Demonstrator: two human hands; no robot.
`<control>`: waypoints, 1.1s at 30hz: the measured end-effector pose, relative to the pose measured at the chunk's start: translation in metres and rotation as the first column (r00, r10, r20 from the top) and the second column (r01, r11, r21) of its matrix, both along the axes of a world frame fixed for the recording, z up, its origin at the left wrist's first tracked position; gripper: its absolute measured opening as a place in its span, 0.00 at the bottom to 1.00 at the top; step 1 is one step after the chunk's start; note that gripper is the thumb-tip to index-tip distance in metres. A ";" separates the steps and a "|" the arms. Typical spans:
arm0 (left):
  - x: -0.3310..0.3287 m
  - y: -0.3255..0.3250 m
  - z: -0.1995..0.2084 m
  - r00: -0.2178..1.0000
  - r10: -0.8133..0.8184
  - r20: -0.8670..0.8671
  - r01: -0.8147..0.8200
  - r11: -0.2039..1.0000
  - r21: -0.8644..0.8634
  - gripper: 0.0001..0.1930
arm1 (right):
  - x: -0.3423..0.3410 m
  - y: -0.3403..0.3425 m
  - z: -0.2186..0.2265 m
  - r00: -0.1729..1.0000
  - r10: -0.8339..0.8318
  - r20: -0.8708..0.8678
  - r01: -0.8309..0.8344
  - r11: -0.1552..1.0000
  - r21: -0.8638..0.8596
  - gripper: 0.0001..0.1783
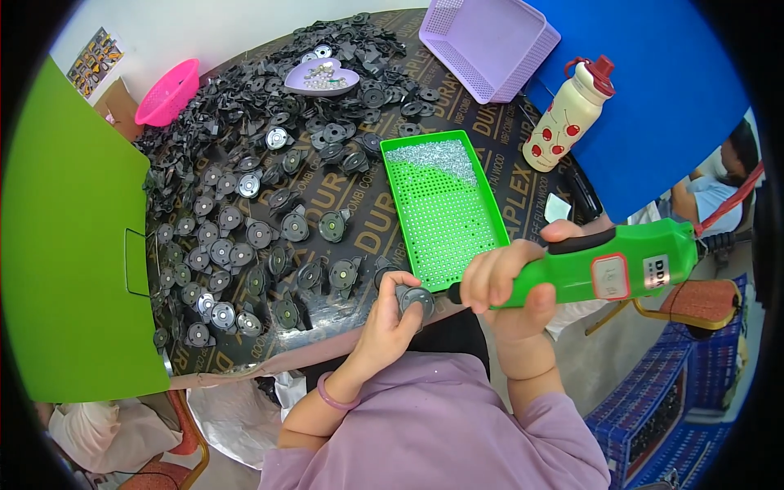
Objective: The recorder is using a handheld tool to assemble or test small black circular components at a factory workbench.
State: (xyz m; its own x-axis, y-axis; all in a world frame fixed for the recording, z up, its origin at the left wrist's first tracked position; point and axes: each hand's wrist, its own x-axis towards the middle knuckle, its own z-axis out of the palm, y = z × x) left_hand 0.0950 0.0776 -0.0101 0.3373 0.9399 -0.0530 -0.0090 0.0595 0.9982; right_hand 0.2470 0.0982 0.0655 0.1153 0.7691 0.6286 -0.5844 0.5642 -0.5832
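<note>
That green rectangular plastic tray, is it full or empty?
Partly full: small silvery pieces lie across the far end of the green tray; the nearer pale dots are too small to identify.

Green panel (pixel 82 245) left, blue panel (pixel 665 102) right — a white wall (pixel 204 28) behind, the floor (pixel 608 355) apparently pale grey.

I've got a pink basket (pixel 167 94) far left, cardboard box (pixel 117 106) just left of it, picture sheet (pixel 95 59) on the wall behind. Green panel (pixel 90 237) walls the left side; blue panel (pixel 661 90) the right. Lilac basket (pixel 482 51) far right on the bench (pixel 371 233), cream bottle (pixel 563 122) with red lid and cherry print nearer me. Right, off-bench: reddish chair (pixel 709 304), blue crate (pixel 701 380), partly visible co-worker (pixel 709 204). Near left, I see a white bag (pixel 237 416) below.
</note>
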 end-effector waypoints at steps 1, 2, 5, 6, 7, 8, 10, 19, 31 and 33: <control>0.001 0.000 0.000 1.000 -0.003 -0.007 0.003 1.000 0.017 0.13 | -0.002 0.001 -0.005 0.998 0.025 0.054 -0.025 1.000 -0.001 0.26; 0.002 0.000 -0.002 1.000 -0.004 -0.008 0.004 1.000 0.019 0.13 | -0.004 0.001 -0.008 0.993 0.050 0.109 -0.050 0.999 -0.003 0.25; 0.002 0.002 -0.009 0.999 0.031 -0.027 -0.027 0.991 0.128 0.15 | -0.012 0.003 -0.001 0.976 0.042 0.214 -0.042 0.999 -0.005 0.25; 0.002 0.002 -0.011 0.999 0.026 -0.027 -0.023 0.994 0.108 0.15 | -0.012 0.004 -0.003 0.976 0.071 0.206 -0.072 0.997 -0.004 0.25; 0.001 0.002 -0.012 0.999 0.022 -0.027 -0.019 0.996 0.087 0.15 | -0.013 0.005 -0.003 0.976 0.073 0.207 -0.074 0.997 -0.004 0.25; 0.001 0.002 -0.011 0.999 0.023 -0.025 -0.021 0.996 0.088 0.15 | -0.013 0.005 -0.004 0.973 0.080 0.218 -0.081 0.997 -0.002 0.25; 0.000 0.003 -0.008 0.997 -0.001 -0.083 0.009 0.995 0.097 0.15 | -0.014 0.006 -0.005 0.969 0.085 0.231 -0.088 0.996 -0.001 0.25; 0.005 -0.002 -0.001 0.985 -0.015 -0.170 0.053 0.973 0.223 0.17 | -0.019 0.009 -0.008 0.976 0.112 0.188 -0.095 0.991 -0.097 0.25; -0.001 0.000 0.002 0.941 0.093 0.327 -0.029 0.981 -0.193 0.15 | 0.019 0.020 -0.024 0.931 -0.072 0.358 0.083 0.996 -0.014 0.26; -0.004 0.002 0.001 0.946 0.046 0.320 0.023 0.978 -0.207 0.14 | 0.017 0.020 -0.032 0.920 -0.096 0.380 0.111 0.994 -0.018 0.26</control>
